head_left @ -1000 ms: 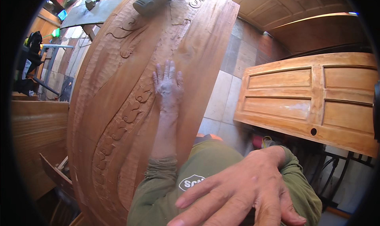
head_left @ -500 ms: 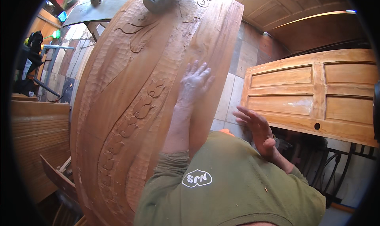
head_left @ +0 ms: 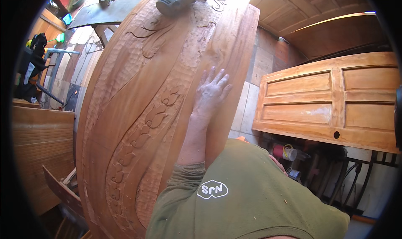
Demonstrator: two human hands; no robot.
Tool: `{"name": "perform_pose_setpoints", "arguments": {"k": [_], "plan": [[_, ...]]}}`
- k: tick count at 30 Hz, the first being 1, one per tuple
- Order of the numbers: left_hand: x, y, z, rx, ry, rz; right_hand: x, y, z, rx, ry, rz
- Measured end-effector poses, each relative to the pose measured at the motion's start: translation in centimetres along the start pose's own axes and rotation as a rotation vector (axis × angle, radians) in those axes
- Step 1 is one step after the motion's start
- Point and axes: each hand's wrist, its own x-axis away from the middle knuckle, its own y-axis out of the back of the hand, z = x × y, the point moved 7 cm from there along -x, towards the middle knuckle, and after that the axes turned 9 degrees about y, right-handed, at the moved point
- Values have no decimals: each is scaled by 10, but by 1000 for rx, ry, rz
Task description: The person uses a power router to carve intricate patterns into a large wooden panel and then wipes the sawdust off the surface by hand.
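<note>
A large carved wooden panel (head_left: 161, 77) stretches away in front of me, with scrolls, leaf shapes and a gouged texture cut into it. My left hand (head_left: 211, 90) lies flat on its smooth right-hand band, palm down, fingers spread, holding nothing. Pale dust coats the fingers. Only a sliver of my right hand (head_left: 279, 164) shows beside my green shirt (head_left: 251, 184); its fingers are hidden behind the cloth. At the panel's far end rests a dark power tool (head_left: 176, 2), out of reach of both hands.
A panelled wooden door (head_left: 297, 103) lies to the right, above dark metal framing and a small pail (head_left: 289, 152). Ribbed wooden boards (head_left: 44, 142) stand at the left. Behind them are a blue-grey metal frame (head_left: 63, 51) and a grey tabletop (head_left: 104, 12).
My right hand, raised and open at my right side before, has dropped almost out of sight behind my shirt. The left hand stays flat on the panel; the view has shifted slightly.
</note>
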Motion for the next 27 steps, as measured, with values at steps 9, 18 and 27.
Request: {"name": "perform_pose_setpoints", "arguments": {"k": [9, 18, 27], "plan": [[-2, -1, -2, -21, 19, 38, 3, -3, -8, -3, 16, -64], [-4, -1, -3, 1, 25, 46, 9, -5, -15, -7, 8, -104], [-6, -1, -1, -7, 34, 61, 11, -6, -21, -18, 6, -115]]}}
